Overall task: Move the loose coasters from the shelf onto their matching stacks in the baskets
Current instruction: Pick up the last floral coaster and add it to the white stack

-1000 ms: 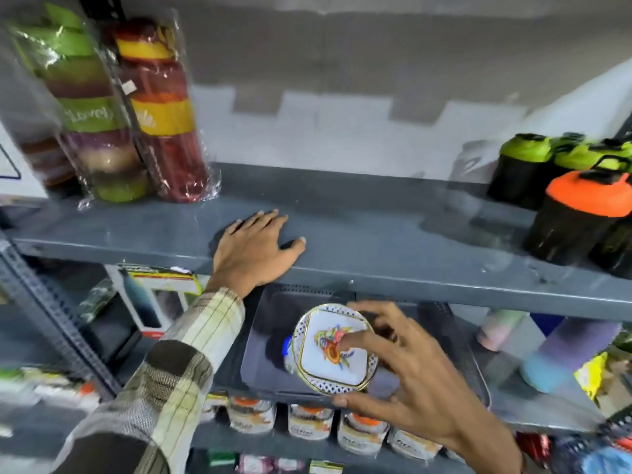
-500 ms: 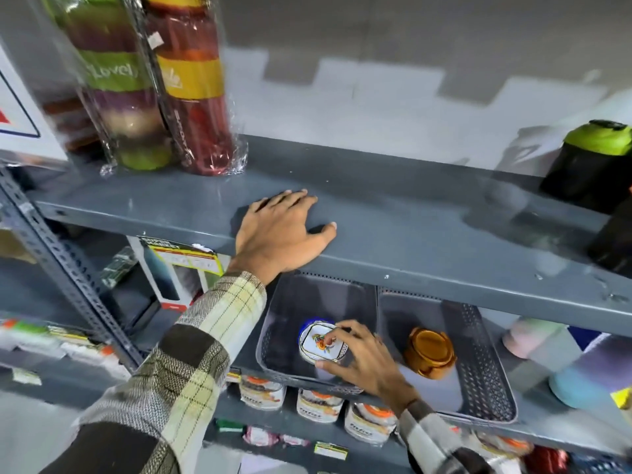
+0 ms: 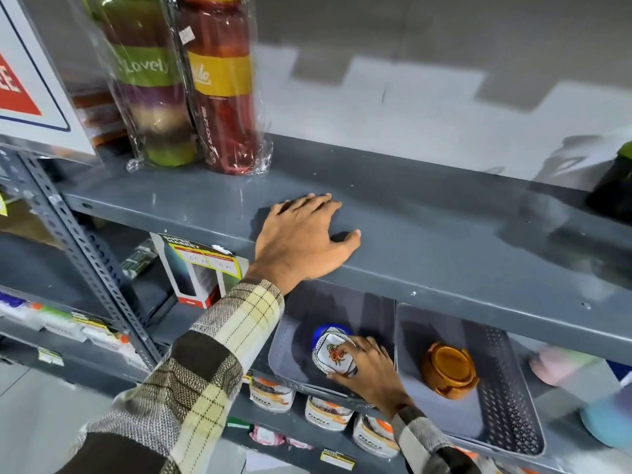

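Note:
My right hand (image 3: 371, 369) reaches under the grey shelf (image 3: 444, 241) into the left grey basket (image 3: 290, 350). Its fingers are closed on the edge of a white coaster with a flower print (image 3: 333, 354), which lies on top of a blue-edged stack of like coasters. An orange-brown stack of coasters (image 3: 449, 369) stands in the right grey basket (image 3: 513, 388), apart from the hand. My left hand (image 3: 302, 241) lies flat on the shelf's front edge, fingers spread, holding nothing. No loose coaster shows on the shelf top.
Two wrapped stacks of coloured bottles (image 3: 191, 80) stand at the shelf's left. A dark bottle (image 3: 612, 193) is at the far right edge. Small tins (image 3: 328, 412) line the shelf below the baskets. A boxed item (image 3: 198, 271) stands left of the baskets.
My right hand carried the white flowered coaster down and away from me into the left basket, onto the blue-edged stack. My left hand stayed on the shelf edge; the view shifted left.

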Demonstrator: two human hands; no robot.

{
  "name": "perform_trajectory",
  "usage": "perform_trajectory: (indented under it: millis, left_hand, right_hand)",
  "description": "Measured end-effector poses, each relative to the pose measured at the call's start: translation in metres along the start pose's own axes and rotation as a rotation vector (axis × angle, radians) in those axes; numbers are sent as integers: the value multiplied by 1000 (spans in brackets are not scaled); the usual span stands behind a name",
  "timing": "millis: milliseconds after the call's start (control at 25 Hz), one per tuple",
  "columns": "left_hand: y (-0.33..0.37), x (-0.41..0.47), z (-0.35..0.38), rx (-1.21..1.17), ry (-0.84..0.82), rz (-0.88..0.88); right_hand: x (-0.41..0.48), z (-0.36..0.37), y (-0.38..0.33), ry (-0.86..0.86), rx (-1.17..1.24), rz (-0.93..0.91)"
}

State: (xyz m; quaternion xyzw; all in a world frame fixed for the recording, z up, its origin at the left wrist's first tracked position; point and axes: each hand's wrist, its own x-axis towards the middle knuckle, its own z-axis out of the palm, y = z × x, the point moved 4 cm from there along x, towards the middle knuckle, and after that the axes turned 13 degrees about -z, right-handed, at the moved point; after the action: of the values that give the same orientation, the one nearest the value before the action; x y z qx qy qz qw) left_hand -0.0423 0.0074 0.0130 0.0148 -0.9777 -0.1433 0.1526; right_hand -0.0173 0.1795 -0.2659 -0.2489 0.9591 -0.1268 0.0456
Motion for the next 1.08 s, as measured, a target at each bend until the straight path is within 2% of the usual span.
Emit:
perform_trajectory:
  millis: [600, 960, 1080]
  left_hand:
    - [0, 2, 1, 15, -15, 0]
    - [0, 1, 2, 2, -7, -2]
    - [0, 2, 3, 0, -11, -4]
  right_hand:
    - [11, 4, 7, -93, -132, -69]
    - [14, 9, 9, -59, -195, -150]
    - [13, 10, 9, -29, -146, -156]
